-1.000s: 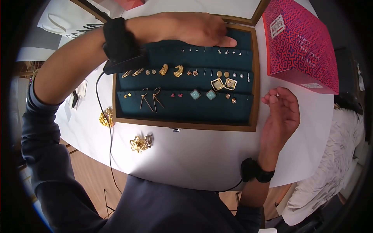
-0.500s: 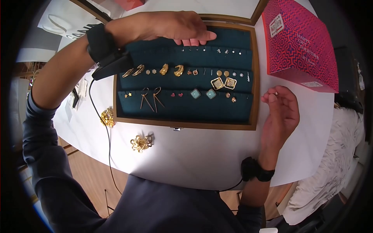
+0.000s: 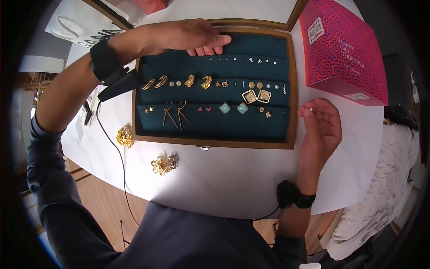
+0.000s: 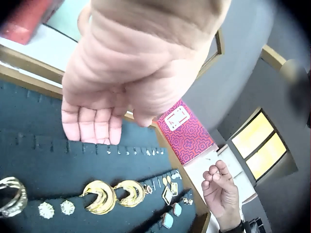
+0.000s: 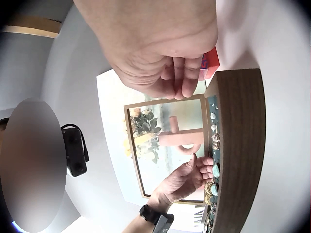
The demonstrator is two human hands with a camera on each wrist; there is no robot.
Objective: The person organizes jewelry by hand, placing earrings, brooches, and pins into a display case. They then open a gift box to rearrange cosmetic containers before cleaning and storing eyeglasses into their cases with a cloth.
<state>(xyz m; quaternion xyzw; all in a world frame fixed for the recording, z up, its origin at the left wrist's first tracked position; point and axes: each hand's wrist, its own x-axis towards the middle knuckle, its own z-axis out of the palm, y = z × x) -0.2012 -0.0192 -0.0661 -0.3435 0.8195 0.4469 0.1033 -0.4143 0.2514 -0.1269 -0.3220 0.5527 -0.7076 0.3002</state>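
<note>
A wooden jewelry box [image 3: 290, 67] with dark teal padded rows stands open, its lid raised at the back. Over the back row my left hand [image 3: 197, 36] hangs palm down, fingers extended, with fingertips right at the slotted padding [image 4: 29, 126]; it holds nothing. To the box's right, my right hand [image 3: 324, 130] pinches a tiny stud earring [image 3: 311, 109] between thumb and fingertips. Small studs [image 3: 251, 60] line the back row. Gold hoop earrings [image 3: 206, 82] and square drop earrings [image 3: 264, 96] fill the middle row; turquoise earrings [image 3: 242, 108] and long bar earrings [image 3: 181, 114] hang in front.
A pink patterned box [image 3: 345, 54] stands right of the jewelry box. Gold hair claws [image 3: 162, 165] lie on the white table [image 3: 224, 179] in front. A white bag [image 3: 78, 29] stands back left, and a cable [image 3: 117, 157] runs down from the left wrist.
My left hand has slid leftward along the back row, from its right end toward the middle, uncovering the padding there. My right hand keeps its pinch on the stud earring, almost unmoved.
</note>
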